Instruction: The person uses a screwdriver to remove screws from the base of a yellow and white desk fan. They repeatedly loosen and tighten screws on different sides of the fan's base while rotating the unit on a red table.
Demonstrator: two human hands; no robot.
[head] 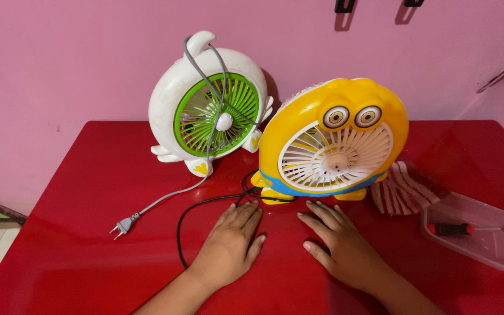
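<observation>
At the far left of the red table (59, 233) a grey cord (173, 195) ends in a two-pin plug (123, 225) lying flat on the top. The cord runs up and loops over the white fan (208, 105), a rounded one with a green grille, standing upright near the pink wall (59, 58). A black cable (189, 213) curves across the table in front of it and passes just beside the left hand (231, 242), towards the base of the next fan. That hand lies flat, palm down, fingers spread a little, holding nothing; its fingertips stop just short of the yellow fan's feet. The yellow fan (333, 137), with two cartoon eyes above a white grille and a blue band at the bottom, stands upright at the middle of the table, facing the person. The right hand (342, 245) rests flat too, open and empty, its fingers pointing at the fan's base. Further right, a striped red and white cloth (403, 189) lies partly behind the fan, and a clear plastic container (497, 248) holds a screwdriver (453, 229) with a red and black handle.
</observation>
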